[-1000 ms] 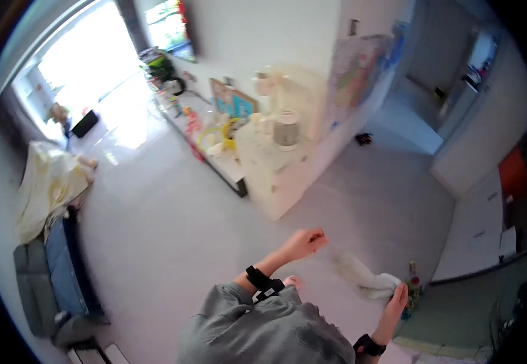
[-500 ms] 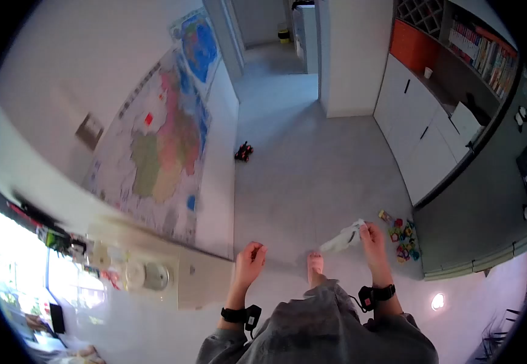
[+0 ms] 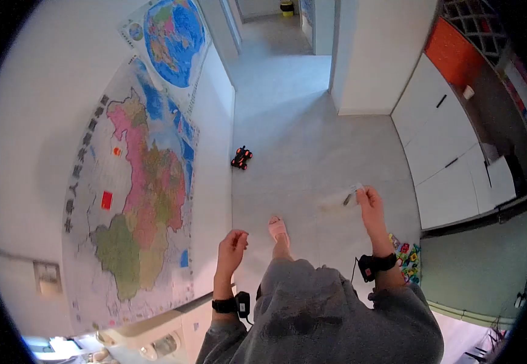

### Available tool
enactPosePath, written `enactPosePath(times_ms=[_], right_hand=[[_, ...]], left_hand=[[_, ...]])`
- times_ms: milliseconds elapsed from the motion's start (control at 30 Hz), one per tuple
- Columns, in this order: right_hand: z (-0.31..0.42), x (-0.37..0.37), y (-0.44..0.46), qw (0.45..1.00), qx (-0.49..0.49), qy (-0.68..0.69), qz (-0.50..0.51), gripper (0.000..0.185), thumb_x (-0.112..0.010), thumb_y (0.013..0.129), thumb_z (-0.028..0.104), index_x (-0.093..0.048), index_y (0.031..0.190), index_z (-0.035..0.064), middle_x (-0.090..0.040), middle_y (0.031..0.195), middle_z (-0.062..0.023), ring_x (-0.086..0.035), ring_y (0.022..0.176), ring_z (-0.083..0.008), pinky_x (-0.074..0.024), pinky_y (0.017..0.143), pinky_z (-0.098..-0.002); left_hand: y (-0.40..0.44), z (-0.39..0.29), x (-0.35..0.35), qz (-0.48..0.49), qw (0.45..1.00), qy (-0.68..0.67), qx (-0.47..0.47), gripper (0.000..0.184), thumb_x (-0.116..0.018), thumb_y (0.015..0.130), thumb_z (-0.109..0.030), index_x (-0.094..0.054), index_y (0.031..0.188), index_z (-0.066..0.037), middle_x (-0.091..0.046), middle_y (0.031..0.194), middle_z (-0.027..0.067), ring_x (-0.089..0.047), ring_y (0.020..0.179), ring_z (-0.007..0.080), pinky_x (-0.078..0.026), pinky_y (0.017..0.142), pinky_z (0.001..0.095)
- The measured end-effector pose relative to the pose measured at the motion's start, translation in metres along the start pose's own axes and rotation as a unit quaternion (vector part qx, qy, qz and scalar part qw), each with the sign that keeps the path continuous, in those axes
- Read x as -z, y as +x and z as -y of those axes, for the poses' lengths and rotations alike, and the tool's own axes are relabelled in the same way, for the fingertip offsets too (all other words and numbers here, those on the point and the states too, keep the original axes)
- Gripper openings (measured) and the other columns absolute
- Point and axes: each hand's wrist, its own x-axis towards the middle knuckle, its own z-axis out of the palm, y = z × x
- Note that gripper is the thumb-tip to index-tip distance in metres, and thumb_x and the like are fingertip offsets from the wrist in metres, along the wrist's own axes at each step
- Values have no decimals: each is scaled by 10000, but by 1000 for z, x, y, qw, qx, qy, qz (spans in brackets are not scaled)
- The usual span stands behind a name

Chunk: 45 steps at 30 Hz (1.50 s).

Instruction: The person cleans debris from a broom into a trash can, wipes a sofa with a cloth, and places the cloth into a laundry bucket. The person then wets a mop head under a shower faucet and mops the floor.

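My right hand (image 3: 371, 203) is out in front on the right, its fingers pinched on a thin white crumpled sheet (image 3: 355, 190). A small dark mark shows on the sheet, and its lower part trails left, smeared by motion. Whether it is cloth or plastic I cannot tell. My left hand (image 3: 232, 247) hangs at the left with its fingers loosely curled and nothing visible in them; the wall with the maps is on that side. Both wrists wear black straps with small black boxes. Below and between the hands, one foot in a pink slipper (image 3: 278, 228) is on the floor.
A black and orange toy car (image 3: 241, 158) sits by the left wall, under a large map (image 3: 145, 212). White cabinets (image 3: 439, 133) line the right side. Colourful toys (image 3: 408, 258) lie beside my right forearm. A grey floor (image 3: 287, 121) leads to a doorway ahead.
The view has moved forward and turned, so the maps look larger. My right hand has risen in view with the white sheet, which now blurs. My left hand has shifted left.
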Motion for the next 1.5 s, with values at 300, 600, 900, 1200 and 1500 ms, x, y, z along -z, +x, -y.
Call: enactPosePath(times_ms=[300,600,900,1200,1500], right_hand=[[9,-60,201,990,-44,-68,-112,223,-508,915,210,-506,762,47,-429,669,53,-380,640,-45,-330,577,-203],[-48,-89,415,984,-67,-50,-159,225,-507,915,212,-522,769,42,-449,680,39,-395,648,-59,-345,586,-213],[-53,-128,692,989,-43,-61,-126,250,-518,902,249,-515,803,20,-438,682,31,-389,647,-76,-361,586,-236],[-82,-154,911,984,-86,-90,-126,248,-541,885,245,-569,873,-2,-529,802,-52,-476,697,-107,-416,631,-257],[-110,-152,1079,947,-48,-155,-277,233,-561,864,223,-628,884,1,-482,1217,-142,-315,1244,-295,-338,967,-390]], left_hand=[[283,-35,42,27,999,21,-34,170,-532,891,-170,-569,930,-9,-567,696,34,-539,636,99,-451,589,236],[529,-83,5,100,991,40,-74,176,-531,892,-164,-574,949,-4,-577,710,43,-534,640,97,-444,598,237],[753,-113,-9,44,998,22,-37,184,-503,901,-171,-572,950,-8,-572,720,54,-538,660,107,-457,614,249],[993,-142,-42,55,998,24,-10,172,-529,879,-163,-585,921,-6,-583,726,41,-540,648,101,-455,613,238],[1249,-208,-96,196,976,54,-73,185,-519,889,-173,-588,932,-7,-580,738,39,-536,670,98,-454,619,237]])
